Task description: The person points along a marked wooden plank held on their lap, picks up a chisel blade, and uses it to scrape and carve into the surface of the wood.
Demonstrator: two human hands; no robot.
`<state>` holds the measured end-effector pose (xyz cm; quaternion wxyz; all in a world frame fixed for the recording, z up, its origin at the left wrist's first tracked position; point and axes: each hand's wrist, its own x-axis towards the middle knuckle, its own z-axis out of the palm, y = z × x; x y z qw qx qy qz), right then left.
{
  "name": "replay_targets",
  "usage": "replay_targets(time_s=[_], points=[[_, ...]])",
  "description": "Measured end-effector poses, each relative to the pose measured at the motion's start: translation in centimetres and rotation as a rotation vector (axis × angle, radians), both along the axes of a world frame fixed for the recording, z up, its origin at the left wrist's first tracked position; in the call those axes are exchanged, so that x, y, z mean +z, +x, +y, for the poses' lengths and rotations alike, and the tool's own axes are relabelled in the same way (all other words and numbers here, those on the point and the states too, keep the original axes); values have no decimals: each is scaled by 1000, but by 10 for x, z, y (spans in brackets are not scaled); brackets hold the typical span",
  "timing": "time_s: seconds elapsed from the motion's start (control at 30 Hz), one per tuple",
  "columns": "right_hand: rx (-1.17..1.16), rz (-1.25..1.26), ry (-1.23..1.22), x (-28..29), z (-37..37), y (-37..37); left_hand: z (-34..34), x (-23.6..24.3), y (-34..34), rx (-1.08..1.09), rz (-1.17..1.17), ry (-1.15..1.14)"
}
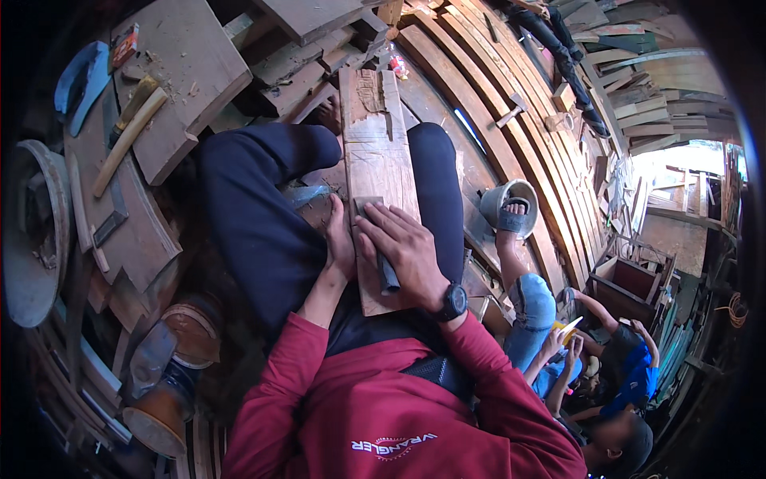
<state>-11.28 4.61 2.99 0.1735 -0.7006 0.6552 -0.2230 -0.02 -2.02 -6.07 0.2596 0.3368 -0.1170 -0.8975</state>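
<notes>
A long wooden board (387,172) lies across my lap, its far end roughened and cut away in patches. My right hand (408,254) presses down on a chisel-like tool. The tool's dark round handle (388,275) sticks out below my palm, and a flat metal piece (368,203) shows at my fingertips. Most of the tool between them is hidden. Along the board's left edge, my left hand (341,246) grips the wood with its thumb pointing up; its other fingers are mostly hidden beneath or behind the edge.
At left, wooden-handled tools (132,142), a carpenter's square (112,219) and a blue curved object (84,80) lie on wood slabs. Long planks (479,104) bear a hammer-like tool (511,112). Right of me, another person's sandalled foot (513,215) meets a pale bucket (491,205); people sit beyond.
</notes>
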Motion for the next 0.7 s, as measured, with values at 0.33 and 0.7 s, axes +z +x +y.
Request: replay_targets(time_s=[0.33, 0.7], points=[[-35, 45, 8, -7, -11, 7, 3, -18, 2, 55, -22, -5], [13, 70, -15, -19, -17, 4, 3, -12, 1, 94, -39, -12]])
